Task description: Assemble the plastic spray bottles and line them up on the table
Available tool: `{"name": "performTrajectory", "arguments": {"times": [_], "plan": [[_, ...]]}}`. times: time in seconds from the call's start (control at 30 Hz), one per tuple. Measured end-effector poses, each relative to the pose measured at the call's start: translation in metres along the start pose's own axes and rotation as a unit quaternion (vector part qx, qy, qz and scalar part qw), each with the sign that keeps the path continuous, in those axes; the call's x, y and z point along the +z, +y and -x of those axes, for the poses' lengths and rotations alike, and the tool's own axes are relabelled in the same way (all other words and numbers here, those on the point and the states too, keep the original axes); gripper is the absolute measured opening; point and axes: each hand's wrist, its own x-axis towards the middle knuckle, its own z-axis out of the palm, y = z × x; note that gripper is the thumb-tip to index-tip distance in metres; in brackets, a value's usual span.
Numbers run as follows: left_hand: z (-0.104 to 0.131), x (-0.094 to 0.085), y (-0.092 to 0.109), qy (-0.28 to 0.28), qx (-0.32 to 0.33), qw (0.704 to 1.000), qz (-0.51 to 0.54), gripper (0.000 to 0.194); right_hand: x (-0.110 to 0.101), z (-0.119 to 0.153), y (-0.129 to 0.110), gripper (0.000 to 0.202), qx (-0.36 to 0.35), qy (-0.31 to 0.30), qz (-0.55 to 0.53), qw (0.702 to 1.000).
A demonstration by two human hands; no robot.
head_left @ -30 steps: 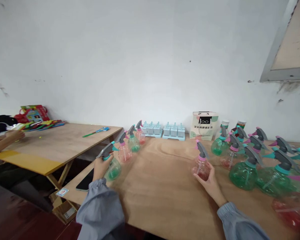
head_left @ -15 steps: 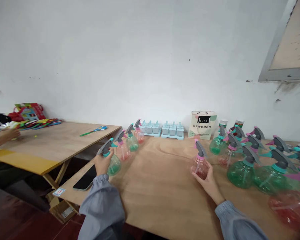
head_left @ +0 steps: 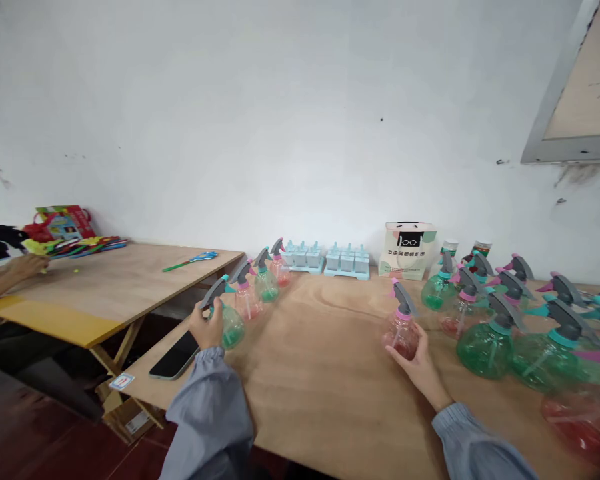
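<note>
My left hand (head_left: 207, 325) is closed at the neck of a green spray bottle (head_left: 233, 329) with a grey and teal head, standing near the table's left edge. Behind it, a short row of pink and green spray bottles (head_left: 248, 302) leads toward the wall. My right hand (head_left: 416, 357) has its thumb and fingers around the lower body of a pink spray bottle (head_left: 401, 330) with a grey and pink head, upright on the table. Several more green and pink bottles (head_left: 486, 347) stand to its right.
Light blue ice-pop moulds (head_left: 347, 260) and a paper bag (head_left: 407, 250) stand along the wall. A phone (head_left: 175, 355) lies by my left wrist. On the left table (head_left: 115, 280), another person's hands (head_left: 26, 269) are near colourful strips.
The view has shifted slightly. My left hand has changed its hold a little at the green bottle's neck. My right hand keeps its place on the pink bottle.
</note>
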Motion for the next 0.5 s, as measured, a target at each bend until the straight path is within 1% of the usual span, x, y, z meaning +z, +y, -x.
{"name": "performTrajectory", "arguments": {"times": [0.1,0.17,0.27,0.5], "plan": [[-0.0013,0.0021,-0.0048,0.028,0.025,0.999,-0.021,0.032,0.0003,0.0000,0.0010,0.100,0.002,-0.002,0.001,1.000],[-0.0020,0.0035,-0.0068,0.032,0.029,0.999,-0.028,0.031,0.0004,0.0002,0.0014,0.100,0.001,0.000,0.004,1.000],[-0.0022,0.0052,-0.0067,0.026,0.021,0.999,-0.027,0.032,0.0004,0.0004,0.0016,0.101,0.001,0.004,0.006,1.000],[-0.0009,0.0045,0.0000,0.003,0.028,0.999,-0.030,0.034,0.0005,0.0003,-0.0015,0.099,0.001,-0.007,-0.002,1.000]]}}
